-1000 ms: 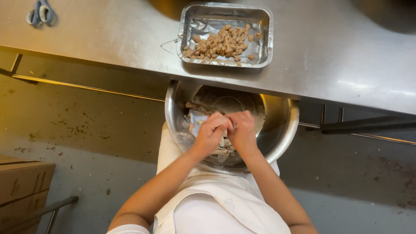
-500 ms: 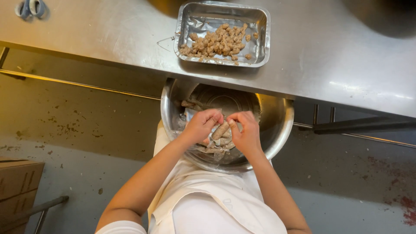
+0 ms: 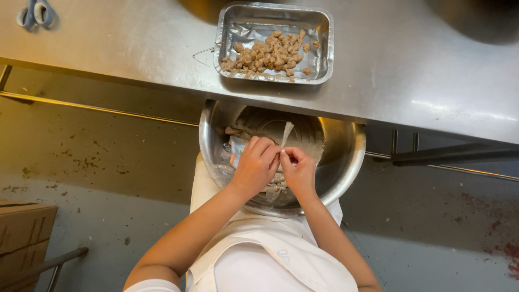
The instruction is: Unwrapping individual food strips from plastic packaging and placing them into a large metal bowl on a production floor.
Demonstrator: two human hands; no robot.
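Bowl [image 3: 346, 162], a big steel one, sits in the person's lap with its far rim tucked under the steel table [image 3: 135, 48] edge. On the table at 12 o'clock from the bowl stands a foil tray [image 3: 324, 32] part-filled with small brown pieces [image 3: 267, 54]; scissors [image 3: 35, 13] lie at the table's far 10 o'clock corner. A cardboard box [image 3: 21, 238] stands on the floor at 8 o'clock.

Over the bowl's middle, both hands meet. The left hand [image 3: 254, 167] is curled, fingers pressed together against the right; the right hand [image 3: 297, 170] is also curled, fingertips pinching. Between them they grip a thin pale strip [image 3: 286, 132], which rises from the pinch toward 12 o'clock, slightly to 1, its long axis running away from the body. Both hands are equally close to it; which one holds it tighter I cannot tell. More pale bits [image 3: 233, 131] lie in the bowl at 10 o'clock from the hands.
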